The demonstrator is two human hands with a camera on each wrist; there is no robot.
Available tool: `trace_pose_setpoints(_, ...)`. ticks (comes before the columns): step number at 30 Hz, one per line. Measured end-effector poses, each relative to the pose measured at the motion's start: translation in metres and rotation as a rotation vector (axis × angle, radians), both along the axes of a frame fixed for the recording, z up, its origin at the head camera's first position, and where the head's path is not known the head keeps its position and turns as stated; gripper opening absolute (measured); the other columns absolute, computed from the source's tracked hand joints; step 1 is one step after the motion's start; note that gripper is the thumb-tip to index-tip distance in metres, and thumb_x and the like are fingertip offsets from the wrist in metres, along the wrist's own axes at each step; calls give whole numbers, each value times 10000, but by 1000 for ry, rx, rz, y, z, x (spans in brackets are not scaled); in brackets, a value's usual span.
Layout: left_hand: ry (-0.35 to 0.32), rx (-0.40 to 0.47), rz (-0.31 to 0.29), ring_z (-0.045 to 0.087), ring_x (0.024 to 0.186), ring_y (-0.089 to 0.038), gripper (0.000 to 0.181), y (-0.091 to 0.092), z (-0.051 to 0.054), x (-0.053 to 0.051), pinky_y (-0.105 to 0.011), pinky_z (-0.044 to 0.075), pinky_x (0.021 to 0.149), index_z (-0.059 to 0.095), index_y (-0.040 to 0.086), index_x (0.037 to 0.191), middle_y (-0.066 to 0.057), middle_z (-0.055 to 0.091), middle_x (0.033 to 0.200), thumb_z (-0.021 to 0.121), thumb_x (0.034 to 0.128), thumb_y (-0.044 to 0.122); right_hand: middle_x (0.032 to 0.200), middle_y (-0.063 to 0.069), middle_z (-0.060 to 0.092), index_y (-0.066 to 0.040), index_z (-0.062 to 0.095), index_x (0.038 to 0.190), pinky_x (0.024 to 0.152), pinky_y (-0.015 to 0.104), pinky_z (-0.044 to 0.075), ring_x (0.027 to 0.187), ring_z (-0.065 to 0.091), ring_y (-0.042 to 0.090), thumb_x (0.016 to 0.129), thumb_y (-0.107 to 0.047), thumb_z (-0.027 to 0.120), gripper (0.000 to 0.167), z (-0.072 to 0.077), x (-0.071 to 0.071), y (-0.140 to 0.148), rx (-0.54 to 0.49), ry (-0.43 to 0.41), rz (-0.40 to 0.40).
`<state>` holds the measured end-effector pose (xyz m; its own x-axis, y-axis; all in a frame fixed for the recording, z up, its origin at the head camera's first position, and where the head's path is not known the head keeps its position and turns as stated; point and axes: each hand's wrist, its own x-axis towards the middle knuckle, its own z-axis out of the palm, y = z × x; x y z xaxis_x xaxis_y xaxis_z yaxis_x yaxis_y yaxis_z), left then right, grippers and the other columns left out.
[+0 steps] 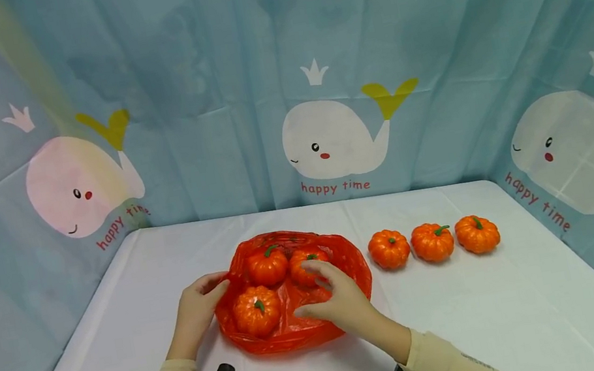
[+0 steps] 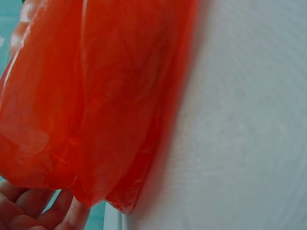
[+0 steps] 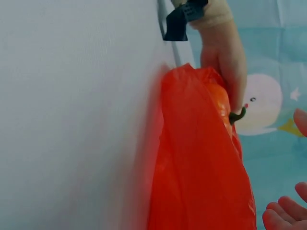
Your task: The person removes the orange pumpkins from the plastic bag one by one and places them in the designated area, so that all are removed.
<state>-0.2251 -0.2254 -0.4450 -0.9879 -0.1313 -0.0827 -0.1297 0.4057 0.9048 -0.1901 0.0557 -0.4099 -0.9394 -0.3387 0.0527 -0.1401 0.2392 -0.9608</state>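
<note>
A red plastic bag [image 1: 300,337] sits wide-mouthed on the table, its rim rolled low. Inside lie three small orange pumpkins: one near the front left [image 1: 257,312], one at the back left [image 1: 267,266], and one at the back right [image 1: 305,266], partly behind my right hand. My left hand [image 1: 197,309] pinches the bag's left rim between thumb and fingers; its fingertips are partly hidden by the plastic in the left wrist view. Over the bag's right side, my right hand [image 1: 340,297] hovers with thumb and fingers spread apart, holding nothing.
Three more orange pumpkins stand in a row right of the bag: a left one [image 1: 388,249], a middle one [image 1: 432,242] and a right one [image 1: 477,234]. A white cloth [image 1: 533,309] covers the table. Blue curtains [image 1: 232,91] with whale prints enclose it.
</note>
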Motion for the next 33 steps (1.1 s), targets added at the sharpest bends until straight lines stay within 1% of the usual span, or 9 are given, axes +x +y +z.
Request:
trace_pose_setpoints(4, 0, 3, 2, 516, 1282, -338, 406, 0, 0, -1, -498, 447, 1111, 607, 35, 1326, -201, 604, 1352, 561, 1006, 282, 1494, 123, 480, -102, 475, 1441, 1136, 565, 383, 1411, 428, 356, 798, -236, 839, 750, 0, -1, -7, 16, 20, 23)
trace_pose_setpoints(7, -1, 7, 1, 519, 1275, -333, 401, 0, 0, -1, -492, 453, 1108, 611, 35, 1321, -199, 608, 1347, 565, 1005, 278, 1483, 121, 497, -128, 492, 1429, 1113, 558, 414, 1399, 450, 356, 799, -242, 838, 728, 0, -3, -11, 28, 26, 13)
trace_pose_setpoints(10, -2, 7, 1, 520, 1273, -334, 404, 1, -1, -1, -490, 455, 1107, 612, 35, 1320, -199, 608, 1347, 565, 1005, 283, 1480, 118, 503, -121, 492, 1431, 1121, 547, 410, 1401, 450, 342, 805, -226, 833, 720, 0, -5, -16, 39, 22, 17)
trace_pose_setpoints(14, -3, 15, 3, 519, 1286, -332, 408, 0, -1, -1, -489, 449, 1113, 605, 41, 1330, -194, 603, 1359, 558, 1009, 288, 1472, 109, 513, -98, 495, 1433, 1144, 525, 393, 1396, 453, 314, 809, -196, 828, 714, 0, -7, -23, 77, 27, 59)
trace_pose_setpoints(19, -4, 23, 4, 514, 1296, -332, 410, -2, -2, 0, -491, 443, 1118, 602, 42, 1335, -193, 599, 1366, 557, 1010, 287, 1467, 104, 520, -98, 505, 1427, 1123, 523, 423, 1387, 462, 302, 810, -195, 826, 702, 0, -9, -30, 129, 40, 111)
trace_pose_setpoints(25, -5, 17, 5, 514, 1292, -330, 408, -2, -3, -1, -492, 443, 1118, 606, 41, 1329, -193, 602, 1361, 562, 1007, 287, 1456, 83, 530, -89, 514, 1418, 1100, 515, 452, 1369, 477, 289, 800, -223, 837, 710, -4, -14, -39, 176, 29, 135)
trace_pose_setpoints(31, 9, 3, 1, 528, 1275, -323, 402, -1, -2, 0, -489, 447, 1114, 612, 40, 1320, -192, 613, 1346, 562, 1007, 286, 1480, 14, 496, -120, 527, 1413, 1071, 490, 488, 1376, 455, 253, 781, -297, 851, 732, -7, -20, -48, 294, 107, 146)
trace_pose_setpoints(33, 13, -3, -1, 533, 1268, -323, 399, -1, -2, -1, -490, 449, 1112, 616, 39, 1316, -193, 617, 1340, 563, 1006, 283, 1476, 7, 496, -126, 528, 1412, 1062, 475, 499, 1367, 459, 247, 776, -306, 855, 738, -7, -21, -51, 312, 114, 153)
